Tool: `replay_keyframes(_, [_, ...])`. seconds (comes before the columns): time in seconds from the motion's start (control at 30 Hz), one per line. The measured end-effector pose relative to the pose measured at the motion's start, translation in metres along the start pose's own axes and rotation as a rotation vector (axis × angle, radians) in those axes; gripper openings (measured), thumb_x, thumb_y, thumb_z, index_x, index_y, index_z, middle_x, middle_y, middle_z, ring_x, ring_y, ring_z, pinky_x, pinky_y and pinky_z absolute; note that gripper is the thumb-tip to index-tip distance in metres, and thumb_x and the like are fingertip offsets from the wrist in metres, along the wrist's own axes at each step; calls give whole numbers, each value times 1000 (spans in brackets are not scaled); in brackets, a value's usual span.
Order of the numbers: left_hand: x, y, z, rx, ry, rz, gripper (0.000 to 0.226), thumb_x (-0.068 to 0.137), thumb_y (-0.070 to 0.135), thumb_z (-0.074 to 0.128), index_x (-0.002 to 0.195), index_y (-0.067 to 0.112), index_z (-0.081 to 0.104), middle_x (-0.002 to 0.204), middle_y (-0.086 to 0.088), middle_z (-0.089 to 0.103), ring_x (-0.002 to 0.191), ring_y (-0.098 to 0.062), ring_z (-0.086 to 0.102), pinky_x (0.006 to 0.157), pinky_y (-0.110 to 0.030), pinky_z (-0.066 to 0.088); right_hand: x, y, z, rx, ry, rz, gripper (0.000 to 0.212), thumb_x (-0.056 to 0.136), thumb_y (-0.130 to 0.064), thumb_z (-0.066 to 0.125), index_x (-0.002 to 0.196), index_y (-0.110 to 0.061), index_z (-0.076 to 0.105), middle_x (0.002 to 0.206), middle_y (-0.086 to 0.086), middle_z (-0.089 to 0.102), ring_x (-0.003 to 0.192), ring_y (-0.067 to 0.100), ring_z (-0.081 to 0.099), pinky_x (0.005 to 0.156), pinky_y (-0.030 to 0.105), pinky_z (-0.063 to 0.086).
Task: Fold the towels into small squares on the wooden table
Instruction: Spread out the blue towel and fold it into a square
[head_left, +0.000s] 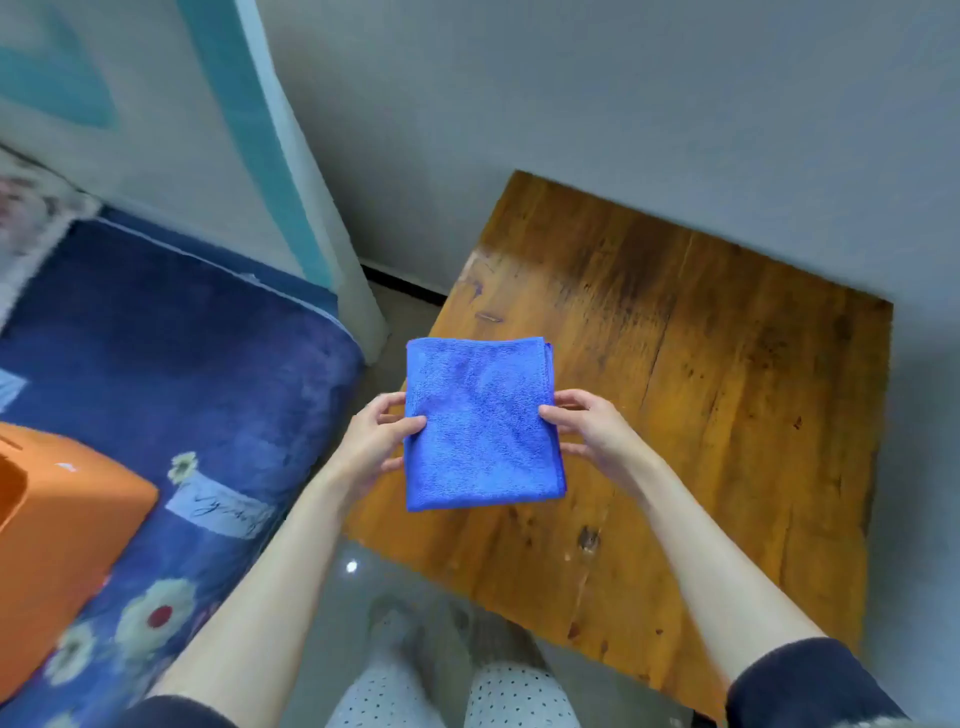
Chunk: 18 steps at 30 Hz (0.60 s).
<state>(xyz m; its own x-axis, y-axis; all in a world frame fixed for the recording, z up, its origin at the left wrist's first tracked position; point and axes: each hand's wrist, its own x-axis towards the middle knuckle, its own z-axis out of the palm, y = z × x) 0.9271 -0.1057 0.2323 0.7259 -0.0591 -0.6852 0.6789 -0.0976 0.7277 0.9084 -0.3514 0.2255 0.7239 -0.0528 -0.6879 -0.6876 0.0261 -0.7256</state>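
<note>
A blue towel (480, 423), folded into a small near-square, is held over the left edge of the wooden table (701, 415). My left hand (376, 439) pinches its left edge, thumb on top and fingers underneath. My right hand (592, 434) pinches its right edge the same way. Layered folds show at the towel's upper right corner. Whether the towel rests on the table or hangs just above it is unclear.
A bed with a dark blue flowered blanket (171, 374) lies to the left, with an orange box (57, 545) on it. Grey walls close the table's far and right sides. My legs (452, 691) stand on the glossy floor below.
</note>
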Motion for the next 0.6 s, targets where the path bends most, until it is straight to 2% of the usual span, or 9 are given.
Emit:
replay_keyframes(0.1, [-30,-7,-55,-78,68,39,22,88,8,59,105,22,58,104,-6,60,88,-17,61,72,-32,52,-8,-19,58,-77,-79,-71,8,87,-11,63,90,-16,58,95,2,58,78,15,53,63,25,45])
replay_keyframes(0.23, [-74,-27,-131,-207,187,76,21,88,4,57,99,22,58,99,-5,58,84,-17,59,67,-30,50,-22,-29,144,-181,-195,-110,7,87,-12,62,92,-15,58,95,5,60,83,20,52,63,28,42])
replay_keyframes(0.33, [-106,-50,-191,-290,296,66,22,88,3,57,102,21,56,95,-3,59,76,-14,58,64,-28,48,-36,-28,213,-287,-296,-106,7,87,-12,59,92,-16,59,91,3,61,76,17,53,63,28,42])
replay_keyframes(0.43, [-135,-76,-248,-331,384,61,27,87,5,58,111,19,55,99,-3,61,75,-16,60,65,-29,47,-46,-23,283,-365,-394,-91,10,87,-9,55,95,-13,60,87,5,61,72,17,54,59,28,41])
replay_keyframes(0.53, [-161,-101,-299,-381,467,59,29,88,6,57,115,15,53,100,-3,63,77,-20,60,70,-32,46,-53,-17,350,-411,-471,-77,10,87,-9,57,95,-14,61,88,4,65,78,18,59,67,30,47])
replay_keyframes(0.6, [-174,-116,-327,-434,525,46,28,89,6,57,115,15,52,96,-3,63,76,-22,60,69,-32,45,-55,-14,391,-454,-527,-68,9,86,-11,58,93,-16,61,88,3,66,76,17,61,70,31,48])
